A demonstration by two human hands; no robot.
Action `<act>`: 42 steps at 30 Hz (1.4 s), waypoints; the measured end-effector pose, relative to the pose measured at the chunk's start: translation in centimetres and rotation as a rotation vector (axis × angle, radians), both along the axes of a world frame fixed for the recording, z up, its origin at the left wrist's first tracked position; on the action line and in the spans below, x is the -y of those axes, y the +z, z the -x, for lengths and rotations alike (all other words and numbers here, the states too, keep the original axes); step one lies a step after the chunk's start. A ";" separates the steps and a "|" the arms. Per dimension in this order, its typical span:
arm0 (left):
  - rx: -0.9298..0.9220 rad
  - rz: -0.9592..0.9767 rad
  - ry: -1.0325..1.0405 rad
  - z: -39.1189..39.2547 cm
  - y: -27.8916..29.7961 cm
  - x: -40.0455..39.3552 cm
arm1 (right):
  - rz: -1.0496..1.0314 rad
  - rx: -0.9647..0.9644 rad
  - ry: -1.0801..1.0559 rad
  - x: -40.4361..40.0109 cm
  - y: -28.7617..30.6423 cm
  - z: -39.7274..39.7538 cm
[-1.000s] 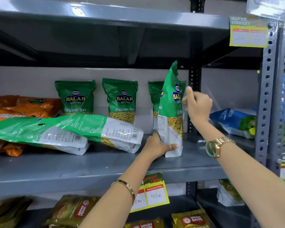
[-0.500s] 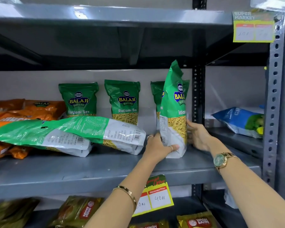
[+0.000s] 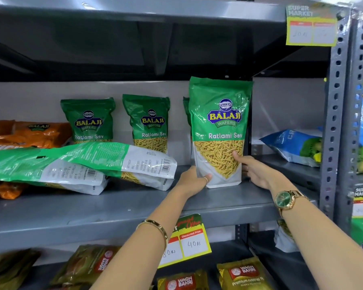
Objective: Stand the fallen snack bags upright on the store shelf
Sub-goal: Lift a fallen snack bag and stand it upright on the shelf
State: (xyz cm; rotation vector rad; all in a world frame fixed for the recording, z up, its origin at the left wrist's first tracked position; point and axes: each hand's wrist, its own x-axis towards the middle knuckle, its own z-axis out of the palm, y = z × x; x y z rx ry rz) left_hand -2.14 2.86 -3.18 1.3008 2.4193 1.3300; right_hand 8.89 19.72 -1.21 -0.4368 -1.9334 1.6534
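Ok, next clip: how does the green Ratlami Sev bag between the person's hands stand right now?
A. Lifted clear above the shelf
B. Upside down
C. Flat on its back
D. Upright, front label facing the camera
D: the green Ratlami Sev bag stands upright on the grey metal shelf, logo facing out, with the left hand and the right hand at its lower sides.
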 end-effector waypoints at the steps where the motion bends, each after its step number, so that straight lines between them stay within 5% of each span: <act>1: -0.003 0.003 0.002 0.0 0.0 0.0 | 0.002 0.000 -0.010 0.2 0.0 -0.1; 28: -0.095 -0.062 -0.070 -6.0 -0.1 3.1 | -0.026 -0.044 -0.048 4.0 -0.9 -7.5; 32: -0.036 -0.064 -0.075 -6.3 0.2 3.8 | -0.015 -0.155 -0.243 5.1 -1.1 -7.2; 37: 0.088 -0.589 0.379 -5.3 0.9 6.5 | -0.504 -0.588 -0.881 9.5 0.0 -5.8; 42: 0.318 -0.945 0.719 -2.5 1.5 11.5 | -0.944 -0.715 -0.692 14.2 2.8 -3.1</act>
